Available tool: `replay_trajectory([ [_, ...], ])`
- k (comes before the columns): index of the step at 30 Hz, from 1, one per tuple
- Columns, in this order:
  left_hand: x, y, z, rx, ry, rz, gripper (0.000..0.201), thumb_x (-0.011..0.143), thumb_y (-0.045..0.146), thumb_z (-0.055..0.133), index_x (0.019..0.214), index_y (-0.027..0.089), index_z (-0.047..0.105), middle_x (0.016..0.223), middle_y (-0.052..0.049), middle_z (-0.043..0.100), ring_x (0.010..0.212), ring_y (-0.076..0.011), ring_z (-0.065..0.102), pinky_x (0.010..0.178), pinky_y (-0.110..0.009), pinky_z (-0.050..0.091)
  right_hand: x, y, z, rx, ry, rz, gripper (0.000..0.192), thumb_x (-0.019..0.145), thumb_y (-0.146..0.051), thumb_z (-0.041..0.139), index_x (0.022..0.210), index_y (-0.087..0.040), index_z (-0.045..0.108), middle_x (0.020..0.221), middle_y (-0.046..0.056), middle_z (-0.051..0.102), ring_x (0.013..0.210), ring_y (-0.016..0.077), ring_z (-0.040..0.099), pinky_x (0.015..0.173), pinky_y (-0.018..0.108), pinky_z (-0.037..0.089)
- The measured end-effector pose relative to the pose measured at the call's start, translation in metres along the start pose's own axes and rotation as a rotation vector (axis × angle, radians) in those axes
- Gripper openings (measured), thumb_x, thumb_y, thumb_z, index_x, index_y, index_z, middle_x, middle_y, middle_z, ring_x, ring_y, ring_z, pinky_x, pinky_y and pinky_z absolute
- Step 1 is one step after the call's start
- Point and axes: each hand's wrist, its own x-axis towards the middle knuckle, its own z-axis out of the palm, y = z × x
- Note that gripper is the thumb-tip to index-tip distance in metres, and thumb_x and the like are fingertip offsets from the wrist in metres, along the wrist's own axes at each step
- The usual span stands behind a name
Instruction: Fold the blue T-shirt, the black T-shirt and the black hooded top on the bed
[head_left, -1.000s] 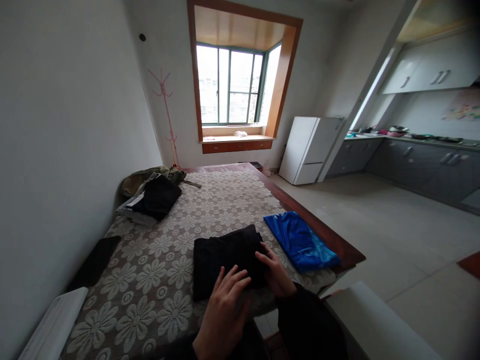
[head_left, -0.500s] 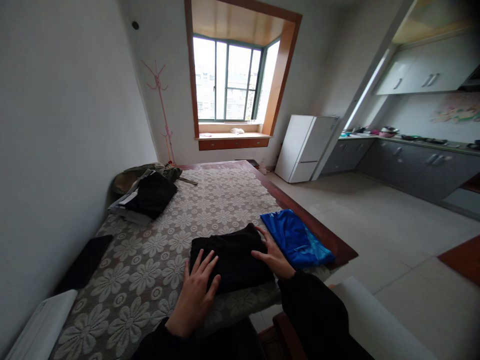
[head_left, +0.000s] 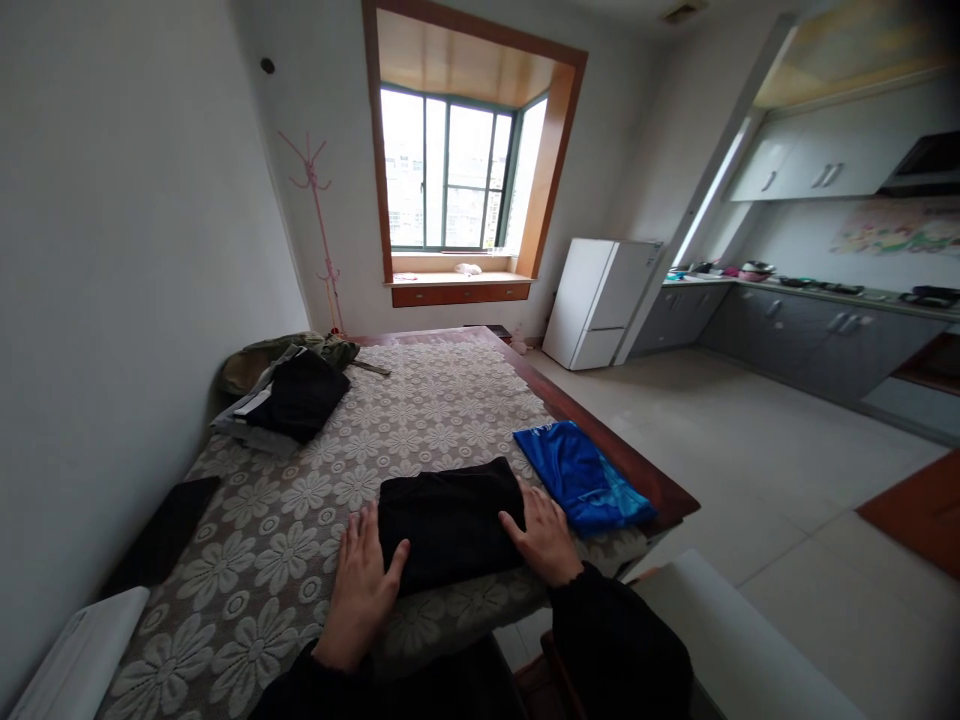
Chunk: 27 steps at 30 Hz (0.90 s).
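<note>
A folded black garment (head_left: 450,525) lies flat near the front edge of the table; its exact kind cannot be told. At its left edge rests my left hand (head_left: 365,585), open, with the thumb over the cloth. My right hand (head_left: 544,532) is at the right edge, fingers out and the thumb on top of the fabric. Just beyond that hand lies a folded blue shiny garment (head_left: 585,478), beside the black one. Neither hand grips anything.
A patterned floral cloth (head_left: 285,555) covers the wooden table. On its left side are a pile of dark and grey clothes (head_left: 300,395), a black flat item (head_left: 169,530) and a white object (head_left: 86,650). A white fridge (head_left: 596,305) stands beyond.
My left hand has moved from the top of the black garment to its left edge. The right hand has slid down slightly along the right edge. The view has tilted up a little.
</note>
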Motion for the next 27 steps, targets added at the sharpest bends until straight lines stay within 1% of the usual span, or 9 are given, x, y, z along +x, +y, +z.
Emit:
replay_trajectory([
  [2, 0.004, 0.005, -0.007, -0.149, -0.051, 0.011, 0.074, 0.094, 0.046, 0.051, 0.157, 0.011, 0.034, 0.163, -0.02, 0.035, 0.156, -0.0343, 0.02, 0.126, -0.056, 0.019, -0.003, 0.0, 0.005, 0.088, 0.005, 0.003, 0.064, 0.087, -0.038, 0.056, 0.148, -0.02, 0.049, 0.152, 0.012, 0.053, 0.147, 0.0329, 0.04, 0.125, 0.053, 0.019],
  [4, 0.008, 0.012, -0.019, -0.339, -0.113, -0.009, 0.066, 0.09, 0.049, 0.055, 0.148, 0.017, 0.047, 0.156, -0.017, 0.048, 0.151, -0.0337, 0.033, 0.124, -0.054, 0.027, -0.003, -0.003, 0.007, 0.232, 0.02, 0.035, 0.065, 0.085, -0.034, 0.057, 0.147, -0.02, 0.049, 0.151, 0.012, 0.054, 0.147, 0.0316, 0.04, 0.126, 0.051, 0.021],
  [8, 0.015, 0.019, -0.039, -0.755, -0.184, -0.101, 0.055, 0.085, 0.054, 0.061, 0.129, 0.022, 0.06, 0.145, -0.013, 0.059, 0.139, -0.0317, 0.052, 0.111, -0.042, 0.047, -0.002, -0.013, -0.001, 0.643, -0.028, 0.052, 0.072, 0.077, -0.027, 0.063, 0.147, -0.025, 0.046, 0.143, 0.009, 0.06, 0.138, 0.0273, 0.051, 0.118, 0.046, 0.038],
  [10, 0.017, 0.019, -0.042, -0.83, -0.216, -0.144, 0.055, 0.084, 0.056, 0.064, 0.127, 0.022, 0.062, 0.138, -0.012, 0.063, 0.128, -0.0308, 0.061, 0.1, -0.039, 0.054, -0.004, -0.018, -0.006, 0.842, -0.045, 0.048, 0.075, 0.073, -0.023, 0.066, 0.145, -0.028, 0.047, 0.142, 0.007, 0.06, 0.137, 0.0258, 0.053, 0.116, 0.045, 0.04],
  [14, 0.018, 0.019, -0.039, -0.682, -0.26, -0.096, 0.046, 0.082, 0.055, 0.066, 0.114, 0.022, 0.071, 0.106, -0.006, 0.075, 0.103, -0.0283, 0.069, 0.09, -0.04, 0.055, -0.01, -0.024, -0.012, 1.147, -0.054, 0.185, 0.074, 0.066, -0.019, 0.071, 0.137, -0.029, 0.053, 0.148, 0.007, 0.056, 0.135, 0.0281, 0.054, 0.112, 0.047, 0.043],
  [19, 0.012, 0.033, -0.041, -0.574, -0.136, 0.033, 0.037, 0.086, 0.05, 0.063, 0.11, 0.023, 0.075, 0.099, -0.005, 0.076, 0.093, -0.026, 0.07, 0.084, -0.036, 0.055, -0.027, -0.031, -0.026, 1.354, -0.04, 0.356, 0.075, 0.062, -0.018, 0.078, 0.133, -0.029, 0.058, 0.14, 0.006, 0.064, 0.131, 0.031, 0.058, 0.106, 0.046, 0.048],
  [22, -0.003, 0.047, -0.059, -0.581, -0.119, 0.11, 0.03, 0.088, 0.048, 0.063, 0.103, 0.026, 0.077, 0.097, -0.004, 0.077, 0.089, -0.0242, 0.071, 0.077, -0.031, 0.056, -0.063, -0.034, -0.031, 1.421, 0.037, 0.424, 0.077, 0.06, -0.02, 0.085, 0.133, -0.03, 0.061, 0.134, 0.005, 0.068, 0.127, 0.0325, 0.061, 0.103, 0.045, 0.051],
  [24, -0.015, 0.059, -0.077, -0.56, -0.07, 0.187, 0.024, 0.088, 0.047, 0.066, 0.094, 0.028, 0.079, 0.098, -0.004, 0.078, 0.093, -0.0237, 0.072, 0.08, -0.029, 0.057, -0.099, -0.034, -0.027, 1.449, 0.076, 0.512, 0.073, 0.062, -0.028, 0.089, 0.131, -0.027, 0.065, 0.12, 0.008, 0.075, 0.117, 0.0348, 0.067, 0.1, 0.048, 0.053],
  [27, -0.035, 0.081, -0.109, -0.516, -0.088, 0.365, 0.019, 0.089, 0.043, 0.067, 0.085, 0.032, 0.081, 0.094, -0.002, 0.079, 0.09, -0.0213, 0.073, 0.079, -0.025, 0.058, -0.151, -0.032, -0.015, 1.451, -0.009, 0.629, 0.07, 0.066, -0.048, 0.089, 0.129, -0.024, 0.069, 0.106, 0.013, 0.079, 0.105, 0.0391, 0.071, 0.097, 0.055, 0.052],
])
